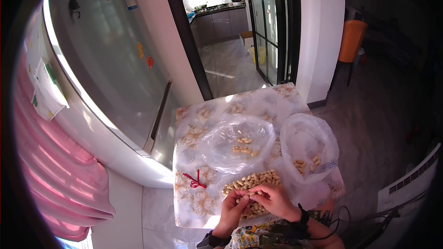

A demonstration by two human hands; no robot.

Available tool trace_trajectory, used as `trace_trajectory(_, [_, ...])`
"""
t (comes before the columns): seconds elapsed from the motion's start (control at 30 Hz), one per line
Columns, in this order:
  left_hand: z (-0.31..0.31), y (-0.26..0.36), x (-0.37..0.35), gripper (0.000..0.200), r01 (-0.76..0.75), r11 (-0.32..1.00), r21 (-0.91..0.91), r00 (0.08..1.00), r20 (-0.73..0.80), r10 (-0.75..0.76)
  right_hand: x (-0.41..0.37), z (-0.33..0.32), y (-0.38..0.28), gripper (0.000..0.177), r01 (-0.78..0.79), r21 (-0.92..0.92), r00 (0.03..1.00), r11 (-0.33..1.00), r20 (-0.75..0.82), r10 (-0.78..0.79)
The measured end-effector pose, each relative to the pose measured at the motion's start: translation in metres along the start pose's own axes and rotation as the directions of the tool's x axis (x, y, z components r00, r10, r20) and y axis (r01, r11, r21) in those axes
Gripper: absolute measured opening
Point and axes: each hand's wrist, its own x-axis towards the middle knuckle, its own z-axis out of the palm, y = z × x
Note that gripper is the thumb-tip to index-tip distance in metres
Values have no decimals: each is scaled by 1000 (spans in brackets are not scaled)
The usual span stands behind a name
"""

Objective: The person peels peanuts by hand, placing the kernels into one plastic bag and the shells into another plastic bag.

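My left hand [233, 208] and my right hand [276, 200] meet over a heap of unshelled peanuts [253, 179] near the front edge of the table. Fingers of both hands are pinched together around what looks like a single peanut [250, 193], mostly covered by the fingertips. The heap seems to lie in a clear shallow container, its walls hard to make out. Behind it, an open clear plastic bag [214, 145] has several peanuts in it. To the right stands a second open plastic bag [290, 133], also with several peanuts at its bottom.
A red tie [196, 183] lies on the flowered tablecloth [198, 205] at the left. A tall refrigerator [106, 64] stands left of the table [235, 101]. Beyond is a glass-door kitchen entrance. An orange chair [353, 41] and a white appliance [408, 180] are at the right.
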Motion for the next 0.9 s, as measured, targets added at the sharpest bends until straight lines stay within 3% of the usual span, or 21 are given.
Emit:
trace_trajectory(0.4, [2,0,-2,13,-9,997,73,1000,-1,9,-13,5,-9,19,-53,-11,998,999,-35,53])
trace_trajectory(0.53, [0,1,-4,14,-36,999,12,997,62,35,-19,15,-1,16,-89,89,992,992,-80,96])
trace_trajectory(0.67, [-3,-3,-2,14,-28,1000,-11,997,68,29,-21,21,3,14,-216,229,974,949,-13,225])
trace_trajectory(0.9, [1,2,1,15,-40,999,-6,991,124,40,-17,10,-5,16,-241,135,970,961,17,241])
